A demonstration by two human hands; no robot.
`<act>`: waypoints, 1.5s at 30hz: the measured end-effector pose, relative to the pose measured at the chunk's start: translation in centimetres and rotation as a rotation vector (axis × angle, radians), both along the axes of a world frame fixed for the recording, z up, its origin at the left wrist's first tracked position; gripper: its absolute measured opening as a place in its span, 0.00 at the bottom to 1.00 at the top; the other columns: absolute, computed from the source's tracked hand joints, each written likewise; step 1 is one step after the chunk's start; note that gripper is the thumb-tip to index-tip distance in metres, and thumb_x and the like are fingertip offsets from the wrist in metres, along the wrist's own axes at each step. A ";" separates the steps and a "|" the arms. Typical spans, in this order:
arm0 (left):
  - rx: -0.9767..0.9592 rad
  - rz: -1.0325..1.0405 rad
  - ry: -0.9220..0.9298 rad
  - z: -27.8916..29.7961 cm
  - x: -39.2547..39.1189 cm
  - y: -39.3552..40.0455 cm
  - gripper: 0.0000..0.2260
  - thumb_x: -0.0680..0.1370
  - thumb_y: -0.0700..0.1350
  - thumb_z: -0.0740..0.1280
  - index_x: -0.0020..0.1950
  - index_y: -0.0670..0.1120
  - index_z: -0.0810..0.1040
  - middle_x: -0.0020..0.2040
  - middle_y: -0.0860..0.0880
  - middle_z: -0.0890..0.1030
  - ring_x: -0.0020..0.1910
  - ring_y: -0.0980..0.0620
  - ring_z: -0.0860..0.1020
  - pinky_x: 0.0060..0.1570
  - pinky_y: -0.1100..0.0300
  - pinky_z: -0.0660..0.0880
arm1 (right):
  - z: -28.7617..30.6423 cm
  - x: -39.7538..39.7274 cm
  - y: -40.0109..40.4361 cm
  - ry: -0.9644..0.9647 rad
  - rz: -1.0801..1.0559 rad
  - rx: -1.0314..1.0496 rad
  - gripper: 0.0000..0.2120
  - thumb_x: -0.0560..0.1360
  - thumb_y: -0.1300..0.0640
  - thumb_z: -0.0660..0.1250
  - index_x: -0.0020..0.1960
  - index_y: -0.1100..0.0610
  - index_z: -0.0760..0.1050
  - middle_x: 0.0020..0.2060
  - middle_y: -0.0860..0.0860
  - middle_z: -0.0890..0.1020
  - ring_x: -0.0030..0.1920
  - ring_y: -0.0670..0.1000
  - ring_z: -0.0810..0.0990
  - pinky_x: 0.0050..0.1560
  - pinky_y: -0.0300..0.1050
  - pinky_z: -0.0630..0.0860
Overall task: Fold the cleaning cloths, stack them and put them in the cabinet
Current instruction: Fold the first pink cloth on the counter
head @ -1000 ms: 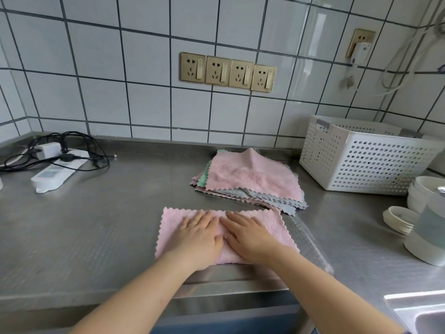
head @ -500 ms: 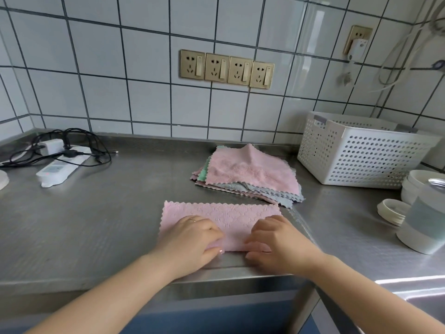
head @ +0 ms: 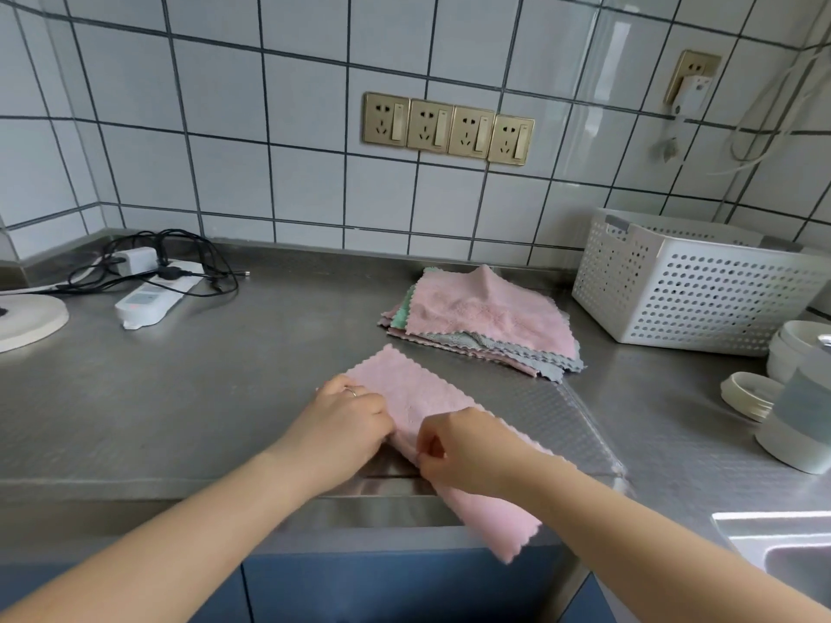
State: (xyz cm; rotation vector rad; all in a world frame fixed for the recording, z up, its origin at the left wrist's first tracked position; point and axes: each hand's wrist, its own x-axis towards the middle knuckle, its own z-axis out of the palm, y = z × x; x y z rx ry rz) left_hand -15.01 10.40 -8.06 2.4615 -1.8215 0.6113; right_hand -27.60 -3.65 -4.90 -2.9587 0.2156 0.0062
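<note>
cloth (head: 418, 397) has turned since earlier, long axis now far-left to near-right, near end overhanging counter (head: 180, 397) | left hand (head: 346, 424) curled, gripping its edge | right hand (head: 463, 447) pinching it

Head-worn wide view, forward and down, apparently close over counter (head: 189, 397).

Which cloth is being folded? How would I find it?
Look at the steel counter, near its front edge. The pink cloth lies slanted there under both hands, one end hanging over the edge. The other cloths sit piled behind it, untouched.
</note>
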 end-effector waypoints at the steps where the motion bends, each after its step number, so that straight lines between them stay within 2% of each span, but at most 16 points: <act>1: -0.006 0.022 0.000 0.1 0.5 0.6 0.11 0.66 0.46 0.58 0.34 0.53 0.80 0.32 0.55 0.78 0.34 0.54 0.78 0.50 0.58 0.66 | 0.0 0.6 0.9 0.009 -0.013 0.055 0.11 0.75 0.51 0.60 0.48 0.55 0.78 0.43 0.54 0.84 0.44 0.55 0.79 0.39 0.42 0.72; 7: 0.012 0.175 0.108 0.3 3.3 5.8 0.14 0.59 0.40 0.63 0.37 0.56 0.80 0.35 0.58 0.79 0.37 0.55 0.80 0.55 0.52 0.76 | -0.3 5.7 7.5 0.016 0.026 0.215 0.10 0.74 0.56 0.60 0.40 0.59 0.77 0.37 0.56 0.82 0.39 0.56 0.77 0.41 0.45 0.74; 10: 0.008 0.126 0.271 0.3 4.3 7.6 0.20 0.66 0.41 0.59 0.52 0.55 0.80 0.51 0.58 0.82 0.52 0.53 0.79 0.60 0.57 0.71 | -0.7 7.0 9.3 -0.012 0.067 0.218 0.08 0.74 0.57 0.61 0.41 0.59 0.76 0.40 0.58 0.81 0.41 0.58 0.77 0.41 0.46 0.73; 13: 0.101 0.079 0.379 0.5 4.0 8.9 0.28 0.70 0.49 0.47 0.68 0.55 0.71 0.70 0.61 0.68 0.69 0.60 0.65 0.69 0.63 0.56 | -0.9 6.1 8.1 -0.095 0.106 0.311 0.08 0.76 0.54 0.62 0.42 0.54 0.77 0.38 0.51 0.78 0.39 0.52 0.74 0.39 0.42 0.69; 18: 0.303 -0.028 0.387 0.0 2.4 10.6 0.30 0.72 0.57 0.48 0.75 0.59 0.53 0.75 0.64 0.46 0.73 0.67 0.41 0.72 0.61 0.36 | -2.5 1.3 1.1 -0.164 0.373 0.017 0.19 0.76 0.50 0.55 0.61 0.51 0.78 0.61 0.49 0.79 0.60 0.48 0.76 0.60 0.41 0.73; 21: 0.309 -0.059 0.226 -0.7 1.9 10.9 0.30 0.73 0.51 0.55 0.75 0.59 0.53 0.76 0.59 0.48 0.75 0.61 0.46 0.73 0.53 0.40 | -3.1 -1.5 -2.0 -0.150 0.432 -0.104 0.22 0.76 0.54 0.57 0.69 0.50 0.70 0.69 0.48 0.72 0.69 0.47 0.70 0.66 0.46 0.70; 23: 0.292 -0.065 0.095 -1.0 1.6 10.5 0.31 0.67 0.50 0.57 0.72 0.55 0.63 0.74 0.54 0.64 0.73 0.56 0.62 0.70 0.45 0.57 | -3.6 -2.6 -3.1 -0.150 0.453 -0.199 0.27 0.73 0.53 0.59 0.72 0.49 0.65 0.72 0.47 0.68 0.72 0.47 0.66 0.69 0.49 0.68; 25: 0.256 -0.080 0.098 -1.5 1.4 9.9 0.30 0.66 0.50 0.56 0.69 0.53 0.69 0.69 0.52 0.71 0.68 0.54 0.70 0.64 0.43 0.66 | -4.5 -3.2 -3.5 -0.158 0.470 -0.299 0.32 0.71 0.50 0.61 0.75 0.49 0.60 0.73 0.48 0.65 0.73 0.47 0.64 0.69 0.51 0.66; 29: 0.069 -0.140 0.157 -1.4 1.2 9.0 0.27 0.69 0.42 0.51 0.65 0.54 0.75 0.65 0.56 0.76 0.65 0.61 0.72 0.68 0.49 0.63 | -5.8 -2.7 -2.8 -0.347 0.552 -0.306 0.25 0.74 0.51 0.65 0.70 0.51 0.67 0.68 0.49 0.73 0.68 0.49 0.71 0.66 0.50 0.71; 31: -0.033 -0.084 0.399 -0.8 1.3 8.5 0.24 0.75 0.40 0.52 0.65 0.56 0.74 0.66 0.59 0.73 0.66 0.67 0.65 0.73 0.65 0.51 | -5.6 -2.2 -2.0 -0.425 0.564 -0.177 0.18 0.75 0.54 0.64 0.64 0.53 0.73 0.62 0.49 0.78 0.62 0.48 0.76 0.64 0.44 0.72; 32: -0.075 -0.016 0.562 -0.7 1.5 8.3 0.19 0.77 0.43 0.56 0.64 0.57 0.76 0.66 0.59 0.74 0.65 0.67 0.65 0.72 0.70 0.53 | -5.2 -1.9 -1.4 -0.453 0.528 -0.080 0.14 0.75 0.55 0.64 0.61 0.53 0.75 0.58 0.48 0.80 0.58 0.47 0.78 0.61 0.41 0.73; 34: -0.202 0.089 0.958 0.0 1.6 7.6 0.15 0.72 0.51 0.63 0.57 0.57 0.80 0.58 0.58 0.80 0.62 0.59 0.74 0.66 0.64 0.66 | -4.1 -1.3 -0.6 -0.449 0.324 0.171 0.14 0.74 0.61 0.63 0.58 0.52 0.77 0.51 0.45 0.82 0.50 0.46 0.81 0.50 0.35 0.75; 36: -0.397 0.086 1.147 0.2 1.9 6.8 0.13 0.72 0.44 0.66 0.53 0.56 0.81 0.54 0.59 0.81 0.57 0.55 0.77 0.60 0.60 0.71 | -2.8 -0.3 0.0 -0.397 0.068 0.382 0.18 0.71 0.69 0.62 0.54 0.53 0.80 0.42 0.42 0.82 0.44 0.45 0.80 0.43 0.30 0.73; 40: -0.539 0.216 1.056 0.9 2.7 5.1 0.25 0.77 0.40 0.67 0.72 0.48 0.64 0.57 0.54 0.77 0.53 0.61 0.75 0.44 0.77 0.67 | -1.4 3.2 0.1 -0.432 -0.251 0.593 0.14 0.75 0.62 0.64 0.32 0.52 0.73 0.23 0.42 0.75 0.27 0.39 0.70 0.29 0.35 0.64; 43: -0.489 0.313 1.038 1.0 3.6 4.3 0.37 0.77 0.44 0.66 0.77 0.52 0.44 0.37 0.55 0.75 0.32 0.61 0.72 0.30 0.72 0.66 | -1.3 5.2 -0.8 -0.270 -0.362 0.597 0.15 0.77 0.53 0.64 0.34 0.58 0.72 0.26 0.48 0.74 0.27 0.47 0.72 0.30 0.40 0.68; 45: -0.428 0.334 1.006 1.0 4.1 4.0 0.42 0.77 0.44 0.66 0.76 0.54 0.37 0.39 0.50 0.76 0.29 0.57 0.68 0.29 0.71 0.65 | -1.1 5.9 -1.1 -0.167 -0.416 0.644 0.10 0.76 0.52 0.65 0.40 0.57 0.75 0.31 0.49 0.76 0.28 0.47 0.74 0.30 0.39 0.73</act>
